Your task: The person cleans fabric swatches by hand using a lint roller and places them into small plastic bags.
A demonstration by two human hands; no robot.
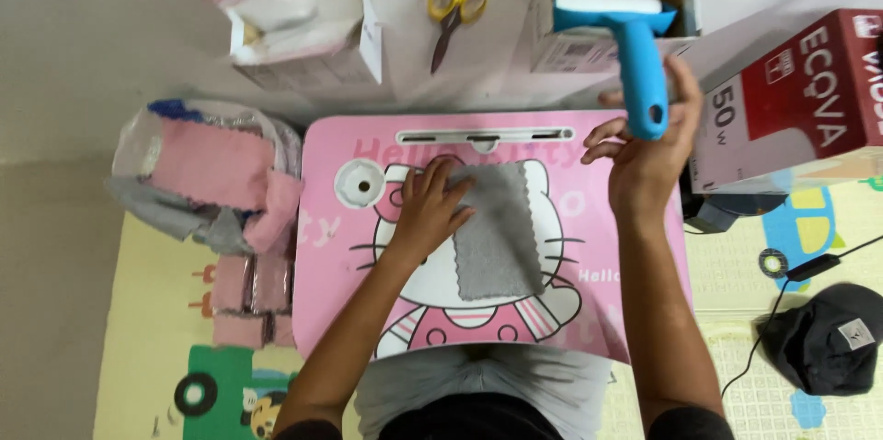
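**Cloth pinned flat, roller held raised**

Left hand (425,210) is lying spread, fingers released and flat, pressing the upper left corner of the grey cloth (497,230); right hand (648,153) is grasping the handle of the blue lint roller (625,45), fist clenched round it, white roll pointing up and away, well clear of the cloth.

Grey cloth is resting near the middle of the pink lap desk (340,274), lengthwise toward the body, just right of the left palm and below-left of the roller.

Judgement: to do this well, the pinning hand should be keeping the fabric taut and its fingers off the rolling path; the roller should be meeting the cloth flat, strokes running away from the pinned corner so it is not bunching.

Outward: pink and grey cloths in a bag (198,178) lying left of the desk; yellow-handled scissors (453,12) and an open cardboard box (612,8) beyond it.
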